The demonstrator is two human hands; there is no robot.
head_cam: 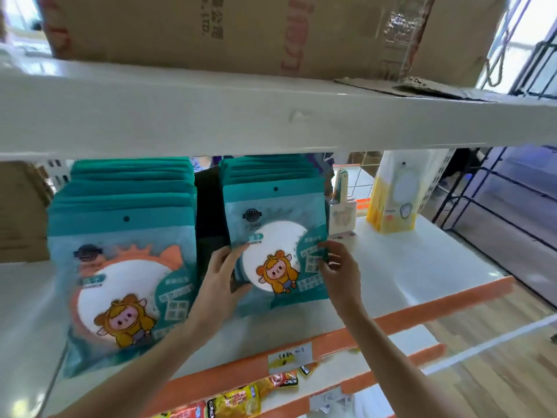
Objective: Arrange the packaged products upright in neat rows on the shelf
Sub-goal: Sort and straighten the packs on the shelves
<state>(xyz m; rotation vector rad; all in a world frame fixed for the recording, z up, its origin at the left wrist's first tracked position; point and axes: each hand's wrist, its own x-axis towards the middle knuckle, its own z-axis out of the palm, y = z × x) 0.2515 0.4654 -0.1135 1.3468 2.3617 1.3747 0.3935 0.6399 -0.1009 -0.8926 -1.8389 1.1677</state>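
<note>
White shelving fills the view, with a cardboard box kept on the upper board and an orange-edged shelf below it. Two rows of teal packs are stood upright on this shelf: a left row and a right row, with a dark gap seen between them. A yellow pack is stood further right, well apart from the teal ones, and snack bags are laid on the shelf beneath.

The front pack of the right row is held by both hands. Its left edge is gripped by the left hand, thumb laid on the face and fingers hidden behind it. Its right edge is pinched by the curled fingers of the right hand. Neither hand is released.

The step in hand is judged to be squaring this pack against its row. It is best done with the bottom edge seated flat on the shelf, the face kept parallel to the packs behind, and the side edges lined up with theirs. The pack looks thin and flexible, so an even hold on both edges should be kept to avoid bowing it; release is best left until the pack is leaned firmly on the stack.
</note>
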